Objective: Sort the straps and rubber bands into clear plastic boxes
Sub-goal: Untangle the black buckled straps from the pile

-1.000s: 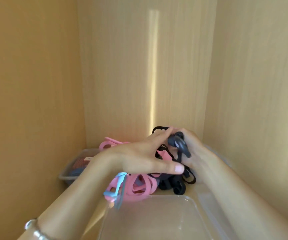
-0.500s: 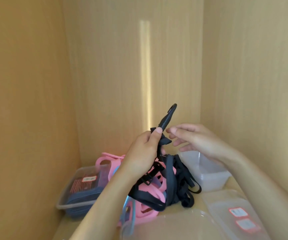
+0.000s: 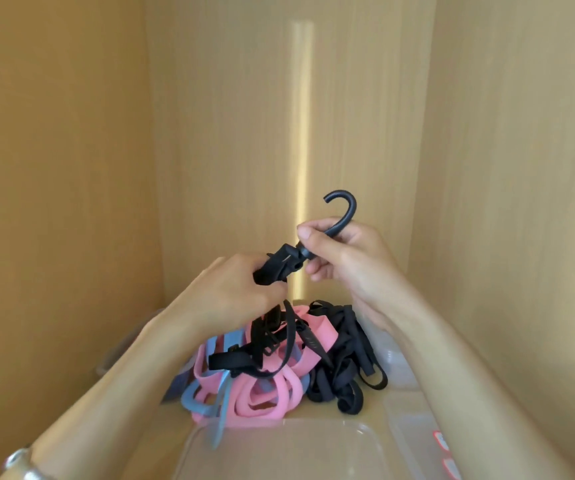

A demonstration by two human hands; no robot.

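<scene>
Gripping hooked strap (image 3: pixel 344 216) w/ L hand (image 3: pixel 241 289), R hand (image 3: pixel 346 259), beyond clear box (image 3: pixel 279 452).

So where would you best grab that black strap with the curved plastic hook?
By the black curved hook's straight shank, from the right, where the right hand pinches it: it is rigid and stands clear. The left hand holds the black buckle; the black webbing below hangs limp into the tangle.

The scene is lit warmly and softly. A bright stripe (image 3: pixel 302 150) is cast down the back wall (image 3: pixel 230 133); edges far below it are blurred.
</scene>
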